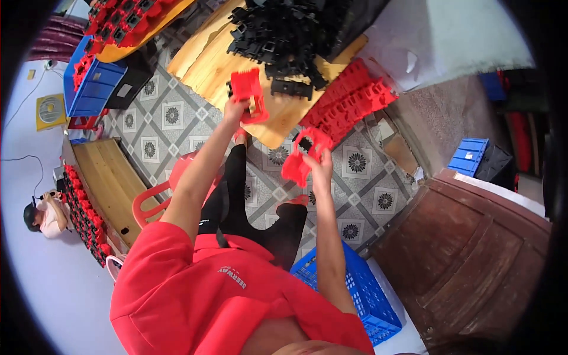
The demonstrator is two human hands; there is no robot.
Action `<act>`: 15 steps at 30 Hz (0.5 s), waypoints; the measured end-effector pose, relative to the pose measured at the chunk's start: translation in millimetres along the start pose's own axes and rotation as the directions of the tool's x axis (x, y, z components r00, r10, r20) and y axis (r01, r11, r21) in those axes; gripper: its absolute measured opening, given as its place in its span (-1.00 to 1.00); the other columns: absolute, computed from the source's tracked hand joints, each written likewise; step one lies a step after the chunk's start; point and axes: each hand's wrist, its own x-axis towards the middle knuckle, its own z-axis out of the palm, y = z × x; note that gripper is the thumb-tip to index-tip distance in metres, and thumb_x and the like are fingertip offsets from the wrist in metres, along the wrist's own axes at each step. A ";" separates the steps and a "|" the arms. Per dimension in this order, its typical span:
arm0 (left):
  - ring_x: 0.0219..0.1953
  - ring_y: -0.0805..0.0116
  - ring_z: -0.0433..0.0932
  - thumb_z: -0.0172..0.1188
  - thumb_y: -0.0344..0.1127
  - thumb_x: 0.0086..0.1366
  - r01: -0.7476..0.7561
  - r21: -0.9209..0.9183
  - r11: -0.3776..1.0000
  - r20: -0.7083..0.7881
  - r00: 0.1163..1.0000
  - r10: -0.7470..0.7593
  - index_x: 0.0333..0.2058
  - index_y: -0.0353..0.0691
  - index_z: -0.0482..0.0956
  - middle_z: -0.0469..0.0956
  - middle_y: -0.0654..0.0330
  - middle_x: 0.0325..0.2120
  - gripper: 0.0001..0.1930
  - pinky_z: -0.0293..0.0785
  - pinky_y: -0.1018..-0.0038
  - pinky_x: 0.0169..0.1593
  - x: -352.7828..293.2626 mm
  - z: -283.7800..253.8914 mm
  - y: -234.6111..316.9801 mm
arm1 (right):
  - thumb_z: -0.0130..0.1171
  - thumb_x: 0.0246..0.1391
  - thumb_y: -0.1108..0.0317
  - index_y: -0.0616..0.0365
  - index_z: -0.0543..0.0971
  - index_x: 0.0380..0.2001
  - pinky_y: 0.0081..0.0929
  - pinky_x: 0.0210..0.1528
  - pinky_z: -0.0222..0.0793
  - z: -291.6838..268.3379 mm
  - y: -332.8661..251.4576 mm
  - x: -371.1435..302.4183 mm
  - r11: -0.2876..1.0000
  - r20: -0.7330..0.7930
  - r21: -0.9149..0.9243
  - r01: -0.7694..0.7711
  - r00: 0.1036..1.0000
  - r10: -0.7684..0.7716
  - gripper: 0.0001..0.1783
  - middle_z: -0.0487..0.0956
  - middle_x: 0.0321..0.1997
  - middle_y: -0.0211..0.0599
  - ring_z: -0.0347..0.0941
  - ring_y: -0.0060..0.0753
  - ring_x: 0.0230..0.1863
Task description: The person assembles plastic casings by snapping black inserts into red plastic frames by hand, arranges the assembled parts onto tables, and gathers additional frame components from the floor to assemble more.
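one red part is gripped by the left hand over the edge of the tabletop; a second red part is pinched in the right hand above the tiled floor. black parts lie heaped on the tabletop, red rows just beside them; a blue crate stands at the person's right.

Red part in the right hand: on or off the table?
Off: the right hand holds the red part beyond the table, floor tiles showing behind it.
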 end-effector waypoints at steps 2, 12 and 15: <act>-0.44 0.43 0.52 0.14 -0.55 0.16 -0.015 0.019 1.000 0.009 1.000 0.015 -0.25 -0.15 0.54 0.56 0.29 -0.40 -0.81 0.52 0.42 -0.34 59.4 -16.0 26.1 | 0.19 -0.04 0.61 0.21 0.38 0.04 -0.49 0.05 0.35 55.8 -16.4 44.6 1.000 0.051 0.000 0.026 0.998 -0.026 -0.49 0.53 -0.02 -0.31 0.46 -0.46 -0.03; -0.39 0.35 0.55 0.21 -0.23 0.25 -0.230 0.323 0.918 -0.052 0.964 0.260 -0.15 -0.08 0.48 0.57 0.26 -0.38 -0.78 0.51 0.27 -0.38 229.6 -194.3 92.4 | 0.23 -0.04 0.62 0.22 0.36 -0.02 -0.49 -0.03 0.43 307.7 -89.5 124.7 0.998 0.098 0.010 0.059 0.993 -0.059 -0.53 0.56 -0.11 -0.28 0.51 -0.45 -0.11; -0.42 0.41 0.59 0.09 -0.33 0.34 0.183 -0.001 0.983 0.413 0.896 -0.166 -0.05 -0.13 0.45 0.55 0.26 -0.30 -0.78 0.56 0.44 -0.40 122.1 -74.0 126.7 | 0.25 -0.01 0.57 0.22 0.36 -0.01 -0.47 -0.03 0.43 215.9 -65.1 132.5 1.000 -0.221 -0.020 0.014 0.975 -0.018 -0.53 0.54 -0.06 -0.26 0.50 -0.45 -0.10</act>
